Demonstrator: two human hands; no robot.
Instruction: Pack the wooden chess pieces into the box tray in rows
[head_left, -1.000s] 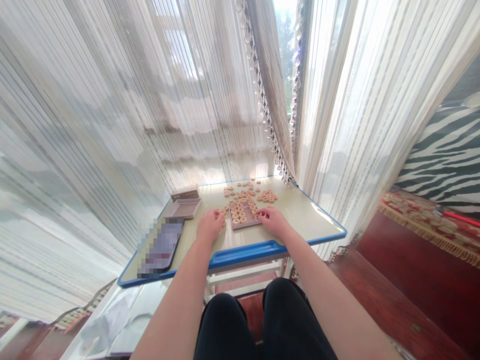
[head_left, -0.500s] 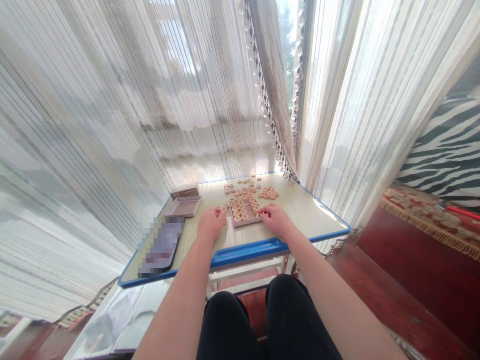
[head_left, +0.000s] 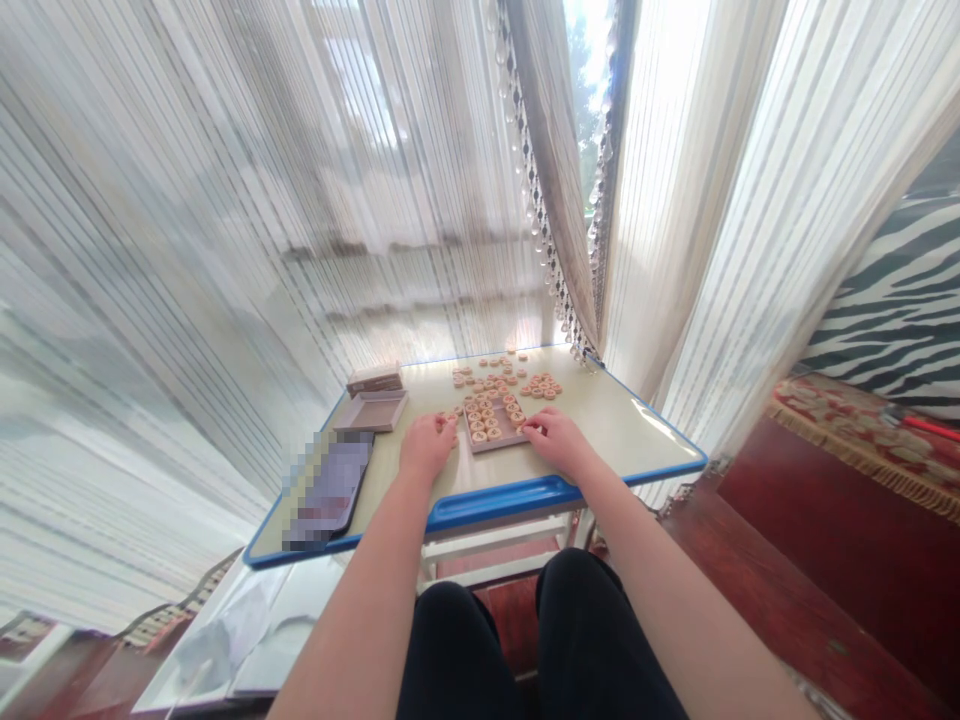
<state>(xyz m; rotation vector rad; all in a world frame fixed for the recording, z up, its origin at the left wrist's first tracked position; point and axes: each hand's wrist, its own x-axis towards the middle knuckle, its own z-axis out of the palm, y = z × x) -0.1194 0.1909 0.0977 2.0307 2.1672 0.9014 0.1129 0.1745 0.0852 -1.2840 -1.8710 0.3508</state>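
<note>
Tan discs (flat) in tray

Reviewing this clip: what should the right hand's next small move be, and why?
Perhaps the right hand should gently straighten the near end of the right column of round pieces: its fingertips are there, at the near right corner of the tray, which has bare space beside that column. Whether they grip a piece is too small to tell.

I see the blue-edged table now: loose discs, a disc-holding tray, a second tray, a pixelated slab.
</note>
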